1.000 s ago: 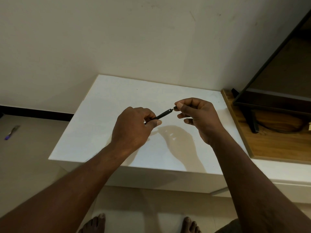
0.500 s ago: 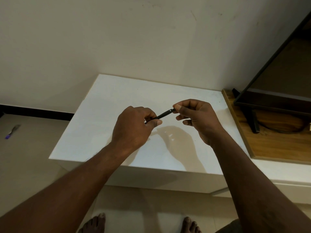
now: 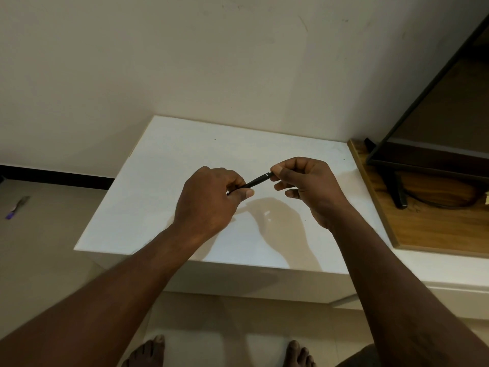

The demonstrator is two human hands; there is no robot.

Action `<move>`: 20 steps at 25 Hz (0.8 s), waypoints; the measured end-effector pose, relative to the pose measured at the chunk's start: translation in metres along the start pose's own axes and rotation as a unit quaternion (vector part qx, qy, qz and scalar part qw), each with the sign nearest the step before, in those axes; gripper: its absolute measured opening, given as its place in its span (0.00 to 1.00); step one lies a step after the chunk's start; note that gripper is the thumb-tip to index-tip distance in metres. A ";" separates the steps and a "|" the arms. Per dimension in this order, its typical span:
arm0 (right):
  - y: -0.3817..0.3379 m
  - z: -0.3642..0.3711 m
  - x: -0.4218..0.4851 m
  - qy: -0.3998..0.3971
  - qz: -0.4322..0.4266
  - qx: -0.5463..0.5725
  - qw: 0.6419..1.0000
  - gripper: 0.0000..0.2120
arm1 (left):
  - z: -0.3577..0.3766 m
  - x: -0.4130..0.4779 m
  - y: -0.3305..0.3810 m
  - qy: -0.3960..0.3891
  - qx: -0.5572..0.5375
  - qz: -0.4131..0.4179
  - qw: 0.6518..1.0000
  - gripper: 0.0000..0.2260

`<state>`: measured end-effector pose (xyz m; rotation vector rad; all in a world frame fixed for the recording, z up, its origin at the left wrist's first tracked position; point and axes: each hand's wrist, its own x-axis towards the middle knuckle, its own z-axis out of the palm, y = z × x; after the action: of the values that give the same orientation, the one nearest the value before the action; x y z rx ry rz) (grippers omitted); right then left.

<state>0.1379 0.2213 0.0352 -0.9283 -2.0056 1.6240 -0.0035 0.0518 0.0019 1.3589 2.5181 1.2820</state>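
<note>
Nearest us, our bare feet (image 3: pixel 148 350) stand on the floor under the white table (image 3: pixel 164 165). Little has changed in the last half second. Our left hand (image 3: pixel 209 200) still grips the pen (image 3: pixel 258 180) by its lower end, and our right hand (image 3: pixel 307 186) still pinches its upper tip. The pen is slim and black, tilted up to the right, and held above the tabletop.

white table (image 3: pixel 169 165) | purple-handled tool (image 3: pixel 16 207) on floor | wooden shelf (image 3: pixel 436 229)
</note>
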 end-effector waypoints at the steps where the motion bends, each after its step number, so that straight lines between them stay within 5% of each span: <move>1: 0.000 0.000 0.000 0.000 0.000 -0.001 1.000 0.06 | 0.000 0.000 0.000 0.000 0.002 -0.001 1.000 0.08; 20: -0.005 0.013 -0.004 0.015 0.003 0.002 1.000 0.11 | -0.001 -0.001 0.005 0.005 -0.002 0.000 1.000 0.10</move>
<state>0.1310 0.2086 0.0368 -0.9518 -1.9795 1.6071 0.0005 0.0521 0.0058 1.3552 2.5202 1.2970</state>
